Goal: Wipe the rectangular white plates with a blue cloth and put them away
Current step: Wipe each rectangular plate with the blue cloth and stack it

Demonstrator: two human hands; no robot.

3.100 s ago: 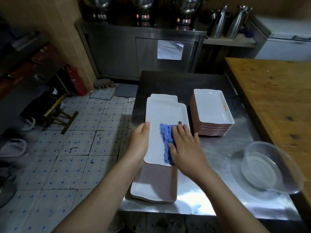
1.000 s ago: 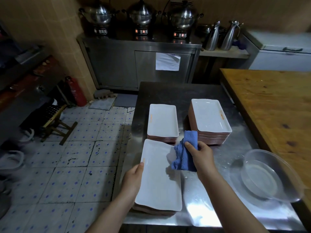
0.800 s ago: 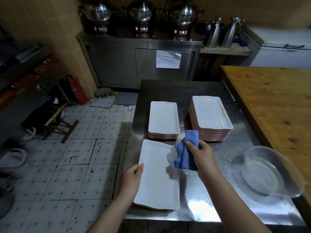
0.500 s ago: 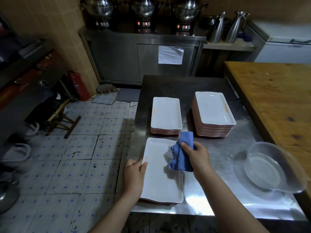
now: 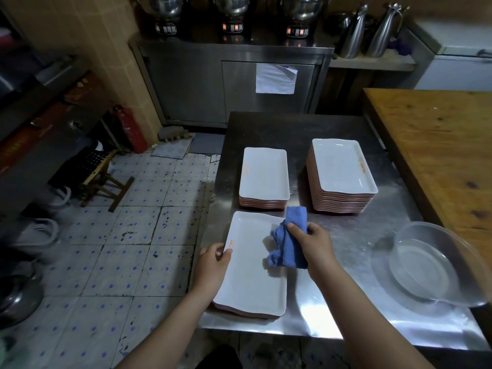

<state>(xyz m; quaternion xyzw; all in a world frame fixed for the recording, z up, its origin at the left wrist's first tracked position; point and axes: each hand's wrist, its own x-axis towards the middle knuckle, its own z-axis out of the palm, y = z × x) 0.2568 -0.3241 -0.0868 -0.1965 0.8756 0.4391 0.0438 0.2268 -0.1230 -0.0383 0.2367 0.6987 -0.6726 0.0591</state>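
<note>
A rectangular white plate (image 5: 250, 272) lies at the steel table's (image 5: 346, 302) front-left corner. The left hand (image 5: 213, 265) grips its left rim, thumb on top. The right hand (image 5: 316, 243) curls around a bunched blue cloth (image 5: 288, 241) above the plate's right edge. Behind it stand 2 plate stacks, a short stack (image 5: 263, 177) and a tall stack (image 5: 342, 171). A clear bowl (image 5: 431, 265) sits by the table's right edge.

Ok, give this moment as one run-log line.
left hand: holds near plate, left rim | right hand: grips blue cloth over its right edge
</note>
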